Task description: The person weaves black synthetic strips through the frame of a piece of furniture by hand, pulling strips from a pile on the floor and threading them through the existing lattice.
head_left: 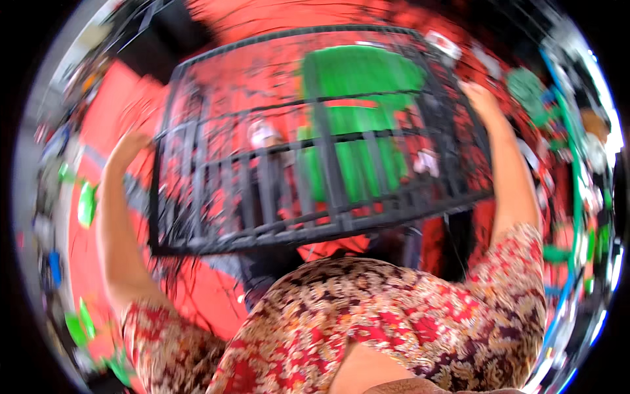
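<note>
A wide black slatted rack [326, 157] with a grid of bars is held up in front of my body, tilted and blurred by motion. My left hand [136, 141] is closed on its left edge, with the fingers partly smeared. On the opposite side, my right hand [479, 98] grips the upper right edge, its fingertips mostly out of sight behind the frame. Through the bars shows a green plastic chair [361, 69], beyond the rack. A small whitish item [264, 133] also appears there, too blurred to name.
Red flooring [108, 125] spreads beneath, strewn with thin dark strands. A black box-like object [161, 39] stands at the far left. Scattered green pieces [86, 203] lie at the left, while a round green item [525, 88] and mixed clutter line the right side.
</note>
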Demonstrator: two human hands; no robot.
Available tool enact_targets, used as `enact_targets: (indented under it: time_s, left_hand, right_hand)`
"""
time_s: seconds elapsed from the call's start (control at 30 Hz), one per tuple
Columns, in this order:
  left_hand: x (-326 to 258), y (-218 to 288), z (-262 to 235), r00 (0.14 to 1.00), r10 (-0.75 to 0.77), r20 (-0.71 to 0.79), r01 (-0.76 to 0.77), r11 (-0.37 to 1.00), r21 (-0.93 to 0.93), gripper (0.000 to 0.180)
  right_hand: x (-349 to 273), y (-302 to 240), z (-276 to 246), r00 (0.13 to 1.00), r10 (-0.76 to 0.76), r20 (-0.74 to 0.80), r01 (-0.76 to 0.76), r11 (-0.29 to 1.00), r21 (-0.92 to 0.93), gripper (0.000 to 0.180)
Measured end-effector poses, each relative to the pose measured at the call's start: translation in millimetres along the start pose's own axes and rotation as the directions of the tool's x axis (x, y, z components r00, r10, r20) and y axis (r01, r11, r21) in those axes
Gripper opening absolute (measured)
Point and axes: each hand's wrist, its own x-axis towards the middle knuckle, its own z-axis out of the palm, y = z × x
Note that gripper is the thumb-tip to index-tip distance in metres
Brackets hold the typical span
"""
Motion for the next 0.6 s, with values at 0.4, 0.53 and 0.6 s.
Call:
enact_targets:
  time_s: [0.4, 0.53, 0.6]
  left_hand:
    - [25, 49, -4, 0.988, -0.126, 0.088, 0.141, 0.972, -0.187, 0.019]
    - [33, 50, -8, 0.981, -0.145, 0.127, 0.161, 0.978, -0.13, 0.019]
    - [34, 48, -9, 0.98, -0.126, 0.154, 0.146, 0.98, -0.132, 0.02]
  right_hand:
    - [26, 97, 2, 0.963, 0.194, 0.189, -0.24, 0.934, 0.265, 0.05]
    - [24, 92, 4, 0.951, 0.251, 0.18, -0.289, 0.93, 0.229, 0.049]
    - [24, 94, 4, 0.95, 0.242, 0.197, -0.287, 0.925, 0.25, 0.05]
